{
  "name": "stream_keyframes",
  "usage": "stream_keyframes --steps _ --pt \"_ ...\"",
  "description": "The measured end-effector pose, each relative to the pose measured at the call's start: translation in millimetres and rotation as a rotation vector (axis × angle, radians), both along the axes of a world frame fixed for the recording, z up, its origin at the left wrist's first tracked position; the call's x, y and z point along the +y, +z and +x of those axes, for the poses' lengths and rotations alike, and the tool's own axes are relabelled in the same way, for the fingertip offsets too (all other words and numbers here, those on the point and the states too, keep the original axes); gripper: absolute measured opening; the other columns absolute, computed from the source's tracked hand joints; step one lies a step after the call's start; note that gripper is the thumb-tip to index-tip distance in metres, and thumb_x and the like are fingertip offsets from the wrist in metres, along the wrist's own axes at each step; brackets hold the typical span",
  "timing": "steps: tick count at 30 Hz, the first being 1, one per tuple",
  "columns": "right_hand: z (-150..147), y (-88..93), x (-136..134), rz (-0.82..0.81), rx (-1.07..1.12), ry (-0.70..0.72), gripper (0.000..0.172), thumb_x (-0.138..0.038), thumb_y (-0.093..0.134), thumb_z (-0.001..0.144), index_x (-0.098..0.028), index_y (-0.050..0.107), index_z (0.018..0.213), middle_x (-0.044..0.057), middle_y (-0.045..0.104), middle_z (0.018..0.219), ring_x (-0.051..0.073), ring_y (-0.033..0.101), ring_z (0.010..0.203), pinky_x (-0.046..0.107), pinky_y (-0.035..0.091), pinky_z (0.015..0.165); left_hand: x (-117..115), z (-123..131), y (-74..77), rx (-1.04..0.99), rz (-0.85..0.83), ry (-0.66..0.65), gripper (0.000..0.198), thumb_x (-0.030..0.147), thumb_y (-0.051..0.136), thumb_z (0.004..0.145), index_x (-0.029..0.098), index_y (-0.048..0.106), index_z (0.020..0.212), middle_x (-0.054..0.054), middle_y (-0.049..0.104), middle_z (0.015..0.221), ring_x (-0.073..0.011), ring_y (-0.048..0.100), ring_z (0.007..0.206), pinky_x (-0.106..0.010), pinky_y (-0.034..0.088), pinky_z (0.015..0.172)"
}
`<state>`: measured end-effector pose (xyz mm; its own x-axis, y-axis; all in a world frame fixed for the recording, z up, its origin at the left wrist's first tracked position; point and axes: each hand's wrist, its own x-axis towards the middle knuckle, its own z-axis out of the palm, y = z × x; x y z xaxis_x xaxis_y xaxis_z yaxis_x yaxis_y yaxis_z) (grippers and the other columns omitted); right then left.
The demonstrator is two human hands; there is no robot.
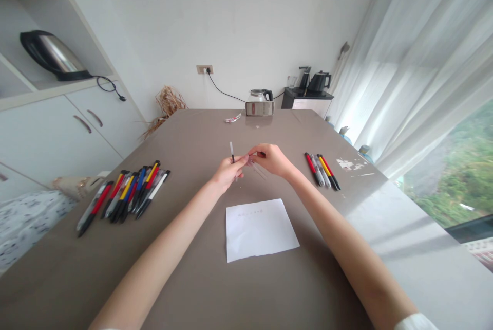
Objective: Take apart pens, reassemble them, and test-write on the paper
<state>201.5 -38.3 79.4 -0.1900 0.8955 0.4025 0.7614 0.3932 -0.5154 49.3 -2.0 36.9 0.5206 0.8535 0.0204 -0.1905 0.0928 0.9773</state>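
Upright in my left hand is a thin pen refill, pale at the top and dark below. My right hand meets it fingertip to fingertip above the middle of the table. A faint clear pen barrel slants down from the right fingers, with a small dark and red piece by the palm. Blur hides exactly how these parts are gripped. Below the hands lies a white sheet of paper with a faint line of writing.
Many-coloured pens lie in a pile on the left of the brown table. Several more pens lie at the right. A glass pot on a metallic base stands at the far edge, near a small patterned item.
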Motion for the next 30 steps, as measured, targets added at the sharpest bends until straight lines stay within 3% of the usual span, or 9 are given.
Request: stream_keyframes --steps 4,11,14,30 --pt "-1.4 1.9 -1.1 0.05 0.03 -0.082 0.019 -0.026 0.046 0.074 -0.017 0.061 0.082 -0.003 0.049 0.057 0.008 0.04 0.053 0.018 0.03 0.056 4.0 -0.2 -3.0 -0.053 -0.04 0.028 0.031 0.037 0.063 0.063 0.014 0.063 0.083 0.001 0.052 0.063 0.0009 0.024 0.038 -0.017 0.033 0.043" --pt "-2.2 7.5 -8.0 0.159 0.115 -0.098 0.021 -0.03 0.043 0.075 -0.016 0.058 0.082 -0.004 0.044 0.055 0.008 0.038 0.052 0.018 0.03 0.055 18.8 -6.4 -9.0 -0.14 -0.234 0.312 0.029 0.042 0.06 0.066 0.015 0.06 0.077 -0.002 0.059 0.072 0.0022 0.023 0.034 -0.016 0.028 0.036" --pt "-4.1 6.9 -8.3 0.187 0.131 -0.064 0.02 -0.032 0.045 0.075 -0.016 0.057 0.08 -0.004 0.043 0.054 0.008 0.037 0.051 0.019 0.03 0.055 21.7 -8.4 -9.0 -0.152 -0.29 0.373 0.029 0.041 0.059 0.067 0.015 0.059 0.078 -0.003 0.061 0.075 0.0025 0.023 0.033 -0.015 0.028 0.036" --pt "-3.7 0.6 -3.8 0.201 0.13 -0.075 0.018 -0.029 0.046 0.074 -0.018 0.058 0.08 -0.004 0.044 0.054 0.008 0.039 0.05 0.02 0.031 0.053 16.9 -5.0 -5.5 -0.16 -0.288 0.377 0.032 0.042 0.064 0.061 0.014 0.06 0.076 -0.002 0.06 0.074 0.0024 0.025 0.034 -0.016 0.028 0.037"
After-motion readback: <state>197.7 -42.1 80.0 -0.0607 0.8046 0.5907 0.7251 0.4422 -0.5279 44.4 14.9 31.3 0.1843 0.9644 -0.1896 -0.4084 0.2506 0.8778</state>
